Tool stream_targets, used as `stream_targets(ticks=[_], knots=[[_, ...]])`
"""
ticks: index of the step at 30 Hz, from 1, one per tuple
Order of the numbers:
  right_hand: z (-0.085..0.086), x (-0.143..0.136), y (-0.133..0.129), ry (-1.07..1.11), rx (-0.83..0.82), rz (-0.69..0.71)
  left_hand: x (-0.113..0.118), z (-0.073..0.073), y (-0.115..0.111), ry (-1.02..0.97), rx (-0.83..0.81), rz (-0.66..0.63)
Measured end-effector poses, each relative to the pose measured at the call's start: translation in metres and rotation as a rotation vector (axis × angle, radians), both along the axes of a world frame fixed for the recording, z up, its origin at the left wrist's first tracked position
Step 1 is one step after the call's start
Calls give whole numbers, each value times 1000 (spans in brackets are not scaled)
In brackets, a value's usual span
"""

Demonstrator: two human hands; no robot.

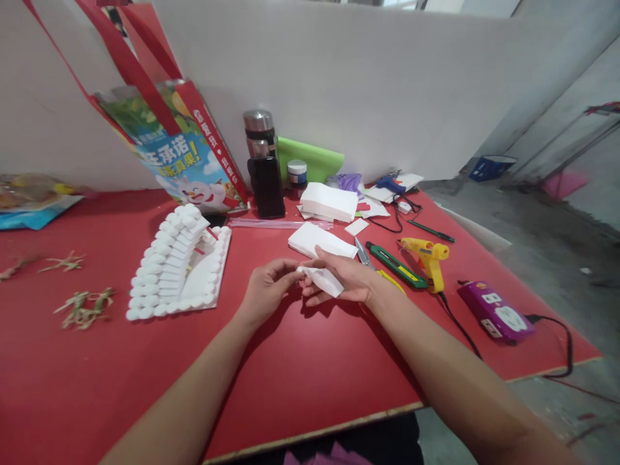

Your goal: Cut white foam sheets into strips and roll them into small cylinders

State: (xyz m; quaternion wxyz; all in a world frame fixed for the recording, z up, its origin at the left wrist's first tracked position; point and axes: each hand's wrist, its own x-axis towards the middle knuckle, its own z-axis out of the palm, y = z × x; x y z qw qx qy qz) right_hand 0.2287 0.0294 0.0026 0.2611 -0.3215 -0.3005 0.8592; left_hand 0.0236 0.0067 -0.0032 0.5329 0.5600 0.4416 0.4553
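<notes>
Left hand point(277, 284) pinches white paper piece point(325, 280) at one end; right hand point(349, 276), loosely curled, holds it between table's point(300, 374) near and far edges. Piece looks part-shaped; stepped white model point(169, 271) looks largely assembled; stacked sheets point(317, 239) remain flat.

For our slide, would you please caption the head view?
Left hand and right hand hold white paper over a red table.

Mid-frame, the paper point(325, 281) is plain white. The table point(300, 374) is red. Upper left, the bag point(194, 161) mixes blue, green and red with white lettering. Right of centre, the cutter point(396, 265) is green and yellow, the glue gun point(431, 255) yellow, the socket point(496, 313) purple and white.
</notes>
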Motion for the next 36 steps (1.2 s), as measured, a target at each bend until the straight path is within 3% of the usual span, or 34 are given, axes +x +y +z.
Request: stream_targets(ticks=[3,7,14,16,22,29,32,36], knots=[[-1,0,-1,4,45,26,-1,-1,-1,50,45,-44],[0,-1,-6,-63,175,14,1,1,-3,2,-20,-73],[10,5,-9,-192,370,54,1,-1,1,-102,-137,16],[14,9,-6,-142,315,75,0,-1,1,-98,-120,23],[11,6,1,202,-72,195,-4,4,-1,3,56,50],[14,-5,-5,266,-344,120,-3,3,-2,100,142,15],[18,-5,-6,235,-383,112,-2,4,-3,95,113,30],[15,-6,-5,197,-309,122,0,5,-2,22,26,62]])
